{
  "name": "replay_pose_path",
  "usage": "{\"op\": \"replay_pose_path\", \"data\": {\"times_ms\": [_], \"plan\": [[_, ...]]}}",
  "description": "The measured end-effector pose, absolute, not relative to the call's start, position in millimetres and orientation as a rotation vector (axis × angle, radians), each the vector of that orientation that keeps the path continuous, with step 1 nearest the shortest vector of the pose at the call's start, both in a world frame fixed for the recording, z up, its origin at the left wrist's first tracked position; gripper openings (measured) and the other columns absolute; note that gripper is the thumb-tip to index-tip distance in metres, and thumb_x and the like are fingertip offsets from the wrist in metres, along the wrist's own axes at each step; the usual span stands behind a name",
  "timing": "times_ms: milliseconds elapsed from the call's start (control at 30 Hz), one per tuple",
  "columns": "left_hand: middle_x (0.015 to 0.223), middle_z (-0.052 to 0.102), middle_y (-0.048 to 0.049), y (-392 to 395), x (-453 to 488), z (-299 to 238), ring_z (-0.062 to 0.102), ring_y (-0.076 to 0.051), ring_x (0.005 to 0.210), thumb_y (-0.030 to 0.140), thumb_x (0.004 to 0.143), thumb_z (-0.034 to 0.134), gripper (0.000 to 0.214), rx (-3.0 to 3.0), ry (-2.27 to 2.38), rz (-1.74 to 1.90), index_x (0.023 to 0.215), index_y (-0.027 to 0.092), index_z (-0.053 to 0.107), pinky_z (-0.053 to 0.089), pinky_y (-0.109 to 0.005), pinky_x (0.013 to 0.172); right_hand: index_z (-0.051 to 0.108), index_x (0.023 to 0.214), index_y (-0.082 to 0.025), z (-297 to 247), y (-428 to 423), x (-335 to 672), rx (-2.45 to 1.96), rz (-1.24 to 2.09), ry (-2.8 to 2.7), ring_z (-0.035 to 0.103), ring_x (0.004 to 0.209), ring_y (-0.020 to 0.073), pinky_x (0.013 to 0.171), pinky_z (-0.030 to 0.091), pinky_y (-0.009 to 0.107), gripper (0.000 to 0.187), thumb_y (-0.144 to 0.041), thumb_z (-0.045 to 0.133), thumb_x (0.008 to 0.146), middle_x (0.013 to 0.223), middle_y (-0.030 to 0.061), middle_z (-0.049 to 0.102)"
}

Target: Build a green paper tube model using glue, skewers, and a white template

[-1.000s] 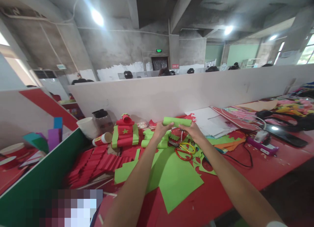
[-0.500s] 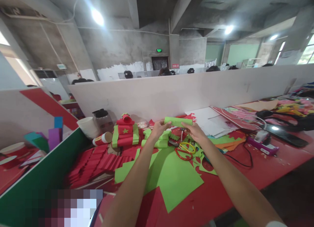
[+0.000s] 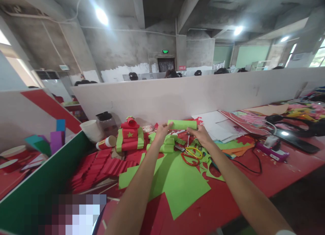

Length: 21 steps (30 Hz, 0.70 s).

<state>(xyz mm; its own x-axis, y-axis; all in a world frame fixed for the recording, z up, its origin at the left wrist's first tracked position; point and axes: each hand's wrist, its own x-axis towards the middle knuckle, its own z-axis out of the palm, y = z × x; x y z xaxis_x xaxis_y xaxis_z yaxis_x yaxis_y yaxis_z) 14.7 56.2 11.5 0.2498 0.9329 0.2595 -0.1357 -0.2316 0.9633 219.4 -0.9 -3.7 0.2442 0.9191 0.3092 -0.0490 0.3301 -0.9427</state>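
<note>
A rolled piece of green paper point(image 3: 182, 124) is held level above the back of the table, one end in each hand. My left hand point(image 3: 164, 130) pinches its left end, and my right hand point(image 3: 199, 133) grips the right end with the thumb in front. Below the hands lie more green paper rolls point(image 3: 162, 148) and scissors point(image 3: 192, 155) with red and yellow handles. Large green sheets point(image 3: 177, 184) spread out between my forearms. To the left stands a red and green paper model point(image 3: 130, 136) with a star on its front.
Folded red paper strips point(image 3: 101, 170) lie left of the sheets, beside a green divider point(image 3: 50, 180). A paper cup stack point(image 3: 91, 130) and a dark-lidded jar point(image 3: 105, 125) stand behind. At right are a purple power strip point(image 3: 273, 151), cables and white paper point(image 3: 215, 125). A white partition point(image 3: 177, 96) closes the back.
The green roll has shifted slightly left and is turned, showing more of its broad side. My right hand's fingers have changed position on it. Things on the table stay put.
</note>
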Motion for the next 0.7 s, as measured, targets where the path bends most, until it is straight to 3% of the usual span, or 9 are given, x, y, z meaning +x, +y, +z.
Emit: {"op": "replay_pose_path", "data": {"times_ms": [133, 233, 333, 433, 700], "plan": [[0.12, 0.062, -0.015, 49.0, 11.2, 16.3, 0.057, -0.026, 0.116, 0.042, 0.062, 0.083, 0.051, 1.618, 0.822, 1.278, 0.102, 0.015, 0.067, 0.045, -0.036, 0.097, 0.07, 0.078, -0.019, -2.7, 1.0, 220.1, -0.971, 0.941, -1.06, 0.069, 0.073, 0.0224, 0.072, 0.059, 0.036, 0.031, -0.039, 0.086, 0.059, 0.078, 0.006, 0.074], [0.129, 0.052, -0.0134, 43.5, 12.9, 19.0, 0.049, -0.026, 0.123, 0.037, 0.06, 0.085, 0.04, 1.807, 0.829, 1.427, 0.089, 0.016, 0.068, 0.041, -0.034, 0.101, 0.069, 0.077, -0.019, -2.5, 1.1, 220.9, -0.956, 0.983, -1.0, 0.066, 0.066, 0.0179, 0.061, 0.057, 0.031, 0.035, -0.041, 0.087, 0.058, 0.075, 0.0041, 0.072], [0.116, 0.051, -0.0102, 41.0, 16.6, 19.8, 0.051, -0.023, 0.113, 0.038, 0.065, 0.081, 0.029, 1.888, 0.881, 1.624, 0.073, 0.016, 0.064, 0.039, -0.031, 0.1, 0.067, 0.074, -0.019, -2.0, 0.4, 221.3, -0.974, 1.009, -0.956, 0.061, 0.058, 0.0151, 0.047, 0.049, 0.025, 0.035, -0.041, 0.087, 0.056, 0.071, 0.0036, 0.07], [0.098, 0.052, -0.006, 41.2, 18.6, 20.2, 0.053, -0.019, 0.094, 0.04, 0.069, 0.077, 0.028, 1.939, 0.902, 1.631, 0.067, 0.018, 0.06, 0.042, -0.029, 0.09, 0.068, 0.072, -0.019, -1.7, 0.6, 221.6, -0.986, 0.978, -0.932, 0.058, 0.054, 0.0146, 0.043, 0.044, 0.025, 0.034, -0.044, 0.086, 0.056, 0.068, 0.0035, 0.069], [0.062, 0.05, 0.0025, 48.3, 13.9, 24.4, 0.044, -0.012, 0.059, 0.05, 0.069, 0.073, 0.035, 1.658, 0.886, 1.387, 0.069, 0.018, 0.058, 0.036, -0.024, 0.057, 0.074, 0.082, -0.017, 1.5, 1.7, 229.2, -1.072, 0.394, -1.127, 0.059, 0.081, 0.0201, 0.078, 0.047, 0.032, 0.035, -0.046, 0.079, 0.063, 0.088, 0.0045, 0.069]]}}
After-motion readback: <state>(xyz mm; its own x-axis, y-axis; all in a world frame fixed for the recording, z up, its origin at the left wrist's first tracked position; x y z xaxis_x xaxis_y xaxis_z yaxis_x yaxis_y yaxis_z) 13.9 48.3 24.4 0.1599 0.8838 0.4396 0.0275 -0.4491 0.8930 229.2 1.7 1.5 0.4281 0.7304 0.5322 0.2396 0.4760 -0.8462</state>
